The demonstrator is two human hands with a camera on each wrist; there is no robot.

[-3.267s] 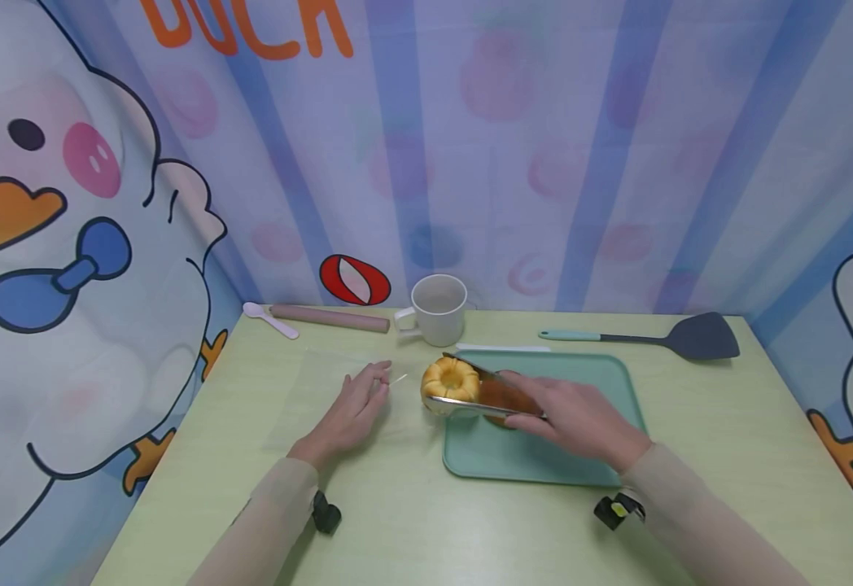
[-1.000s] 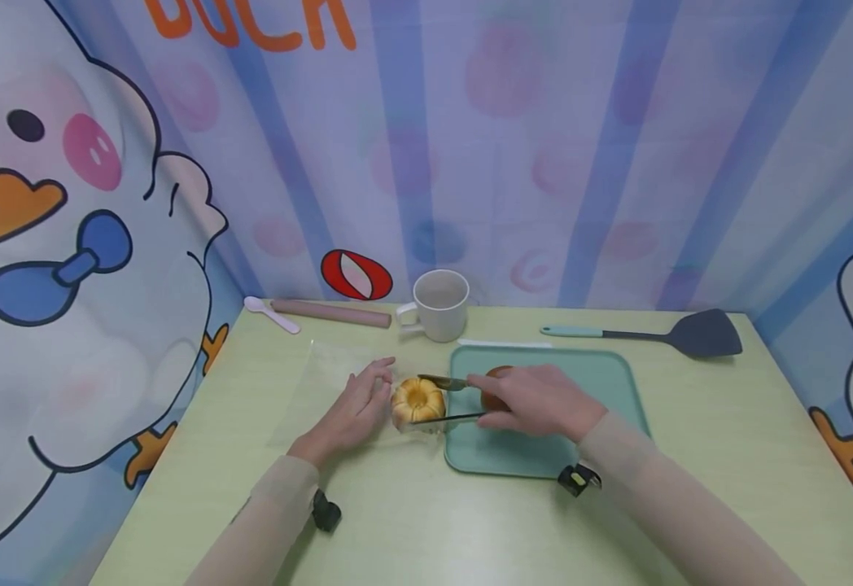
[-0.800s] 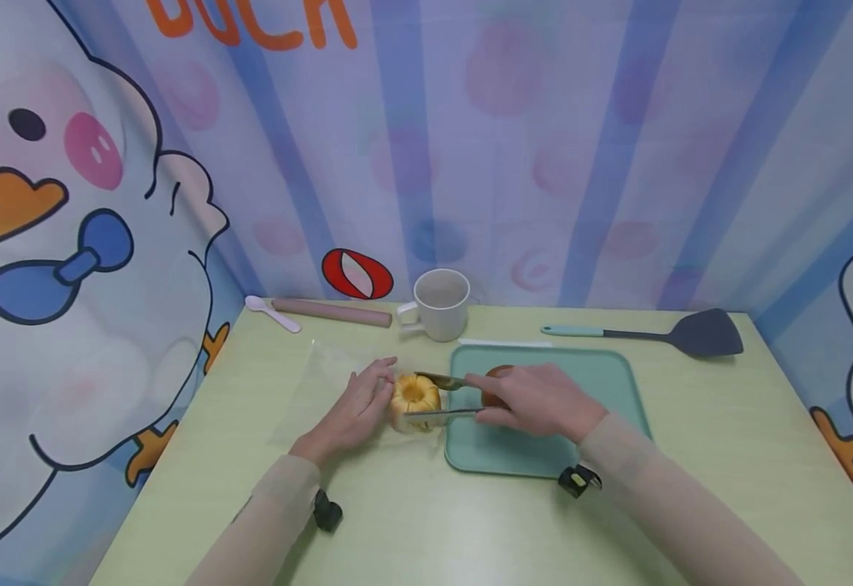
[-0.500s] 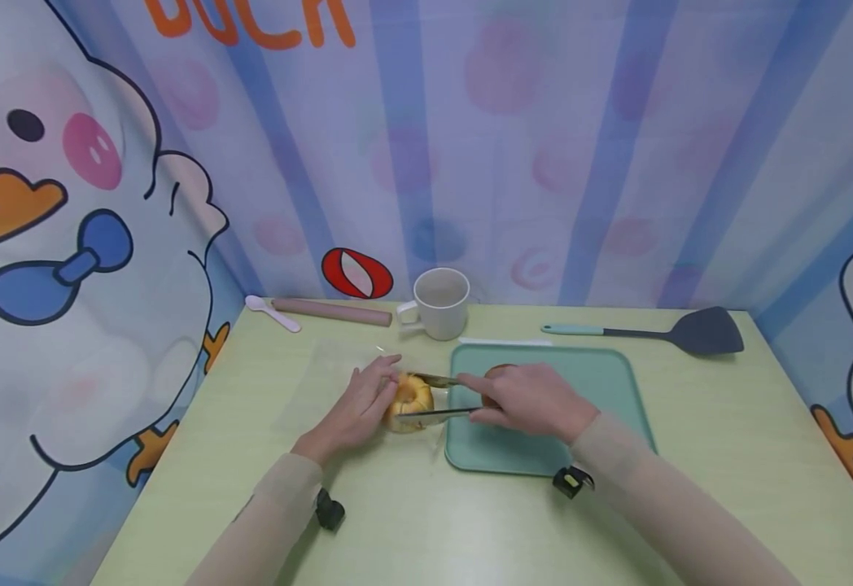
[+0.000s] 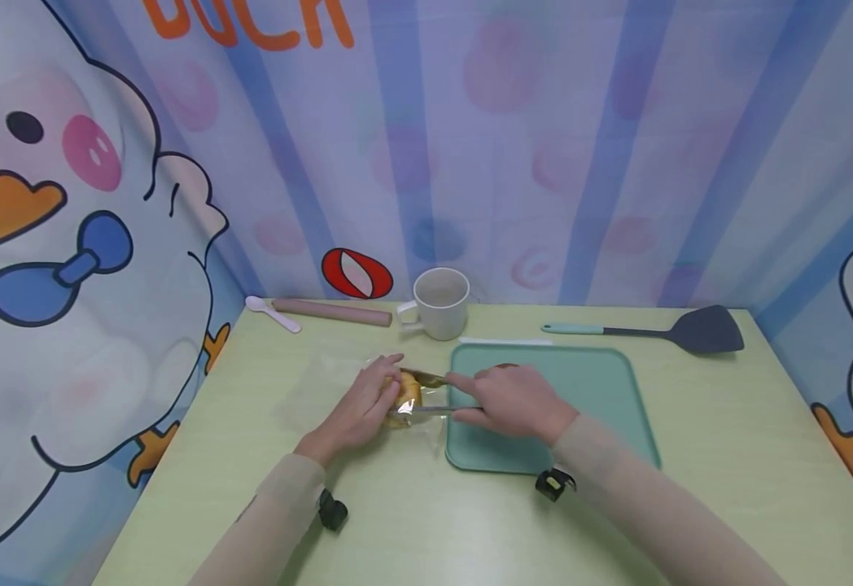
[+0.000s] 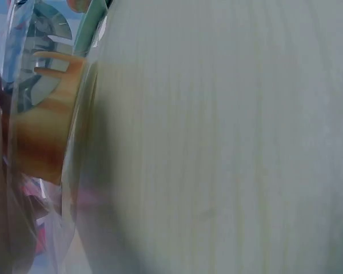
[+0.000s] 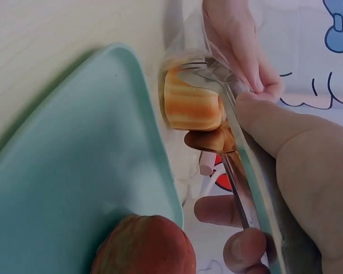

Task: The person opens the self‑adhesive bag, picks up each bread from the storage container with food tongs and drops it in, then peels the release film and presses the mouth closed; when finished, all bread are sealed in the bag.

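Observation:
My right hand [image 5: 518,403] grips metal food tongs [image 7: 238,181], one arm fork-ended and the other spoon-shaped. Between the tong ends sits a golden, ridged bun [image 7: 192,105]. Clear film of a plastic bag [image 5: 432,430] lies around the bun, which is partly inside the bag's mouth. My left hand [image 5: 356,407] holds the bag's edge, its fingers pinching the film in the right wrist view. Part of the bun is hidden behind the left fingers in the head view. A brown bun [image 7: 146,248] rests on the green tray [image 5: 602,407], beneath my right hand.
Along the back edge are a pink spoon [image 5: 273,314], a rolling pin [image 5: 331,312], a white mug [image 5: 442,304] and a thin white utensil [image 5: 507,342]. A dark spatula [image 5: 705,332] with a mint handle lies at the right rear.
The tongs and bun have moved left, off the tray's side and into the bag's mouth by my left hand. My right hand has followed leftward; the left has barely moved.

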